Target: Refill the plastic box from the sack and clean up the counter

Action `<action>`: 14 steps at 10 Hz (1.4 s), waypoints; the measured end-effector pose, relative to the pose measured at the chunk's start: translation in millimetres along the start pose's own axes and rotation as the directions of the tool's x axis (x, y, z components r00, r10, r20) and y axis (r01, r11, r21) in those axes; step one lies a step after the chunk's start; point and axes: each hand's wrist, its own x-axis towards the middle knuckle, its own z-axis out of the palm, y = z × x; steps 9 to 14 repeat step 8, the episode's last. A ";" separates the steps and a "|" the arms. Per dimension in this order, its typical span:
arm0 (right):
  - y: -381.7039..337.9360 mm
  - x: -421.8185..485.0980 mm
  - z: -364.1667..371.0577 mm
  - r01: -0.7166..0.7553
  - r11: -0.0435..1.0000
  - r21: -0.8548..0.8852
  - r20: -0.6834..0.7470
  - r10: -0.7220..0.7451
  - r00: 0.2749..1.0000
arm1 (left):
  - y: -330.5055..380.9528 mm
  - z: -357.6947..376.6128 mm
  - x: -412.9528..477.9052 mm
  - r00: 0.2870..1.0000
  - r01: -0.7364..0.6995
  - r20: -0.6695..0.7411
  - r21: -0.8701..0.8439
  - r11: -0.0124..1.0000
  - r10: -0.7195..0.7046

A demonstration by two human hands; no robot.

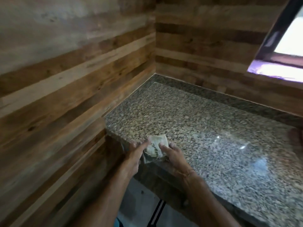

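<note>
While both forearms are reaching forward from the bottom of the frame, a person is pressing a small folded cloth [156, 149] against the near left corner of a speckled granite counter [213, 145], where it is lying partly over the front edge. The left hand [135, 157] is sitting at the cloth's left side with its fingers extended and loosely spread, touching the fabric rather than closing around it; motion blur is making the exact contact hard to read. The right hand [174, 157] is lying flat and open on the cloth's right side, fingertips resting on the fabric, and a thin bracelet [190, 172] is circling its wrist. The cloth is pale and worn, with frayed threads trailing along its lower edge. Beyond the hands, the polished counter is stretching away toward the corner, catching bright reflections on its right half. A blurred reddish-brown shape [296, 138] is showing at the far right edge and cannot be identified. Horizontal wooden plank walls [73, 71] are meeting behind the counter, and a bright window [285, 45] is glowing at the upper right.
</note>
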 end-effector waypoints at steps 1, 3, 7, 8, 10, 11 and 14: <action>-7.3 26.6 -15.3 -0.005 0.998 -0.057 -0.122 -0.002 0.993 | -6.7 15.8 30.5 0.997 0.078 -0.021 0.150 0.986 -0.076; 3.5 63.8 -31.2 0.015 0.970 -0.244 -0.258 -0.079 0.963 | -13.3 28.8 93.0 0.987 -0.128 -0.027 0.474 0.871 0.159; 31.0 98.7 -56.0 -0.031 0.621 -0.783 -0.262 -0.284 0.922 | -50.3 46.8 135.3 0.914 -0.290 0.178 0.915 0.281 0.364; 17.9 73.2 -78.3 0.032 0.684 -0.729 -0.281 -0.342 0.896 | -42.7 65.1 122.4 0.866 -0.323 0.182 0.915 0.243 0.467; 17.9 73.2 -78.3 0.032 0.684 -0.729 -0.281 -0.342 0.896 | -42.7 65.1 122.4 0.866 -0.323 0.182 0.915 0.243 0.467; 17.9 73.2 -78.3 0.032 0.684 -0.729 -0.281 -0.342 0.896 | -42.7 65.1 122.4 0.866 -0.323 0.182 0.915 0.243 0.467; 17.9 73.2 -78.3 0.032 0.684 -0.729 -0.281 -0.342 0.896 | -42.7 65.1 122.4 0.866 -0.323 0.182 0.915 0.243 0.467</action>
